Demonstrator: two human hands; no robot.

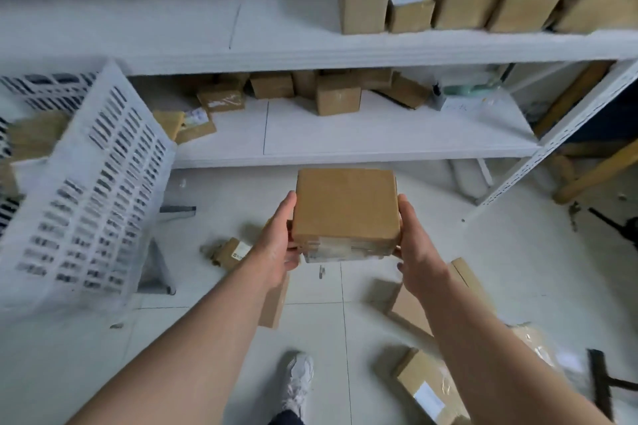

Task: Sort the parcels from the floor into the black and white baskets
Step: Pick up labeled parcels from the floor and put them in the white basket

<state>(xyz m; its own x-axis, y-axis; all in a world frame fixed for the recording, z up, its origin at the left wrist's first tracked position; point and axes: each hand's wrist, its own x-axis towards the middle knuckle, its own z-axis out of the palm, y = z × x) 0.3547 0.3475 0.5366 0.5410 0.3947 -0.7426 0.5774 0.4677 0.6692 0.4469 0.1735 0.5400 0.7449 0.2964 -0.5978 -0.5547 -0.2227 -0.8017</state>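
From the head camera, both forearms reach forward, the left hand (pixel 276 248) and right hand (pixel 416 252) pressed against opposite sides of a brown parcel (pixel 345 210) held level above the tiled floor (pixel 207 338). A white basket (pixel 93 190), blurred and seemingly tilted, stands at left; more parcels lie near right.

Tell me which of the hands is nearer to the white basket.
Left. The left hand grips the held parcel's left side, the side facing the white basket. The right hand grips the parcel's opposite side, farther from the basket.
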